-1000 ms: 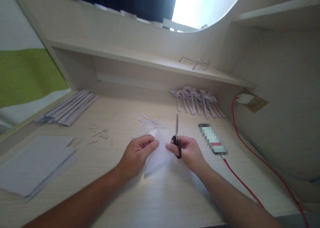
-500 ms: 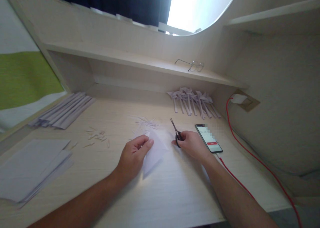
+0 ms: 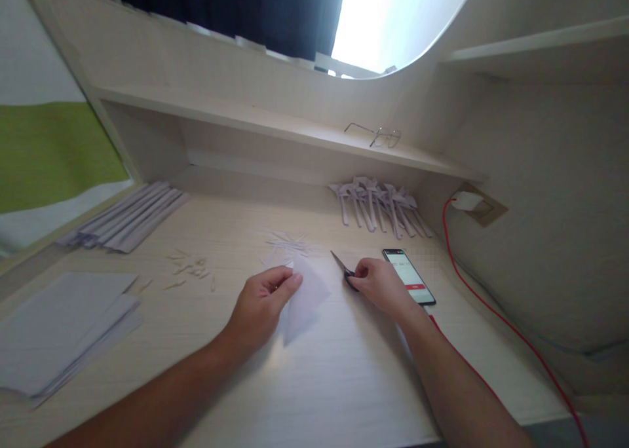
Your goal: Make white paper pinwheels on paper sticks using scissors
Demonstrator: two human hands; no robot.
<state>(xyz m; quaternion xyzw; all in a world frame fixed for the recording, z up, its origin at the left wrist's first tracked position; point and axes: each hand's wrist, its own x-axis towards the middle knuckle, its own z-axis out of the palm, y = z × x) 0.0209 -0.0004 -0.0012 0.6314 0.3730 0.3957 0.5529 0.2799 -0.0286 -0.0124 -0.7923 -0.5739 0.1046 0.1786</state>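
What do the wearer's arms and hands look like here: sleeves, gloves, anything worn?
Both forearms are bare up to the frame edge, with no sleeves in view. The left hand and right hand are ungloved. No watch, bracelet or ring shows on the visible wrists and fingers, and no markings can be made out. The arms enter from the bottom of the head view.

A phone lies on the counter with its screen lit, a red cable running from it to a wall socket. Folded paper pieces lie bunched near the back wall. Glasses rest on the shelf. Paper strips and stacked sheets lie at the left, with small scraps between.
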